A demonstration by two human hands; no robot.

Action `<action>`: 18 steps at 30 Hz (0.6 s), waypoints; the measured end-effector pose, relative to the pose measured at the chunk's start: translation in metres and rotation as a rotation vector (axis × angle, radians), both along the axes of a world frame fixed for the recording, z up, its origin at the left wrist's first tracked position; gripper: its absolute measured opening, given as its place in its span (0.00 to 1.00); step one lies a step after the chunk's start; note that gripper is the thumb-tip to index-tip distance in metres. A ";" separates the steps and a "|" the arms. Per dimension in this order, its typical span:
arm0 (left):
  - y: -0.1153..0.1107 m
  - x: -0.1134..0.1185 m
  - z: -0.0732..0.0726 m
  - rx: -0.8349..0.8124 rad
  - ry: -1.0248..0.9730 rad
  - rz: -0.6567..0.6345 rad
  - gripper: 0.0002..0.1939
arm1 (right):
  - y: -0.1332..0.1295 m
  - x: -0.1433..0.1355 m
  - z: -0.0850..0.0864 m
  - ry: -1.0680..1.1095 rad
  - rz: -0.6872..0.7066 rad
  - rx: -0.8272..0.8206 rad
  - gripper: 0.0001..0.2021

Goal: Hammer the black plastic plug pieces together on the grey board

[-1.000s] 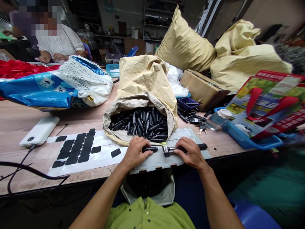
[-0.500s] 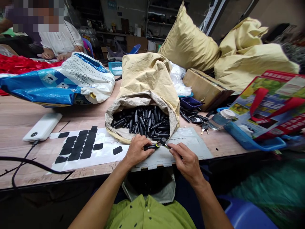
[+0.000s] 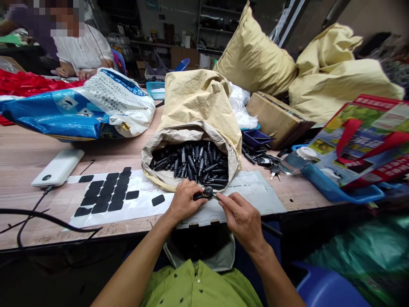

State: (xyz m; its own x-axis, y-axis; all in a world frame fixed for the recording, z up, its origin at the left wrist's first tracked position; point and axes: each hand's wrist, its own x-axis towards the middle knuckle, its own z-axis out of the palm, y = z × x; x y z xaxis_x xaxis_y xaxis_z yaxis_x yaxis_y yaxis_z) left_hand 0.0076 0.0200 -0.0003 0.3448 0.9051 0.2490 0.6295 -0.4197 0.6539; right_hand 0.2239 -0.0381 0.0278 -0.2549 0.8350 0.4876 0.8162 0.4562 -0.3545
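Note:
My left hand (image 3: pixel 187 199) is closed, its thumb and fingers pinching a black tube-shaped part (image 3: pixel 198 196) in front of the open sack. My right hand (image 3: pixel 241 217) is closed on the thin handle of a small tool with a round black head (image 3: pixel 208 191). That head lies against the end of the black part, and a bit of yellow-green shows beside it. The fingers hide most of both pieces. Just beyond my hands, many similar black parts (image 3: pixel 191 161) fill the mouth of a beige cloth sack (image 3: pixel 198 98) lying on the table.
A grey board (image 3: pixel 255 194) lies under my hands. To the left are a sheet of black stickers (image 3: pixel 108 194) and a white power bank (image 3: pixel 58 168) with a cable. Keys (image 3: pixel 275 171), a clear jar (image 3: pixel 297 160) and a blue tray (image 3: pixel 345 192) stand right. A co-worker (image 3: pixel 83 53) sits across.
My right hand has moved left, bringing the tool's round head over the end of the black part. My left hand stays nearly in place.

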 end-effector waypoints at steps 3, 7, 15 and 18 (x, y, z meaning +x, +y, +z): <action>0.000 0.000 0.000 0.000 -0.007 -0.005 0.06 | -0.001 0.004 0.002 0.072 -0.026 0.028 0.15; 0.001 0.000 0.000 0.000 -0.001 0.000 0.06 | 0.000 0.009 -0.002 0.071 -0.008 -0.009 0.15; -0.001 0.002 0.001 0.034 0.044 0.021 0.07 | 0.032 0.063 -0.009 0.173 0.134 -0.076 0.09; -0.001 0.002 0.001 0.034 0.070 0.021 0.07 | 0.052 0.090 -0.012 0.066 0.248 -0.116 0.03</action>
State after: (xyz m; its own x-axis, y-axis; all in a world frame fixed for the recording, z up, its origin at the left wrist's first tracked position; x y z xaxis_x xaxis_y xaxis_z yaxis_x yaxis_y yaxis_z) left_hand 0.0098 0.0185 0.0008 0.3434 0.9038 0.2554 0.6818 -0.4270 0.5941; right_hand 0.3137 0.0144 0.0159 -0.4296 0.8021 0.4148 0.6582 0.5926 -0.4643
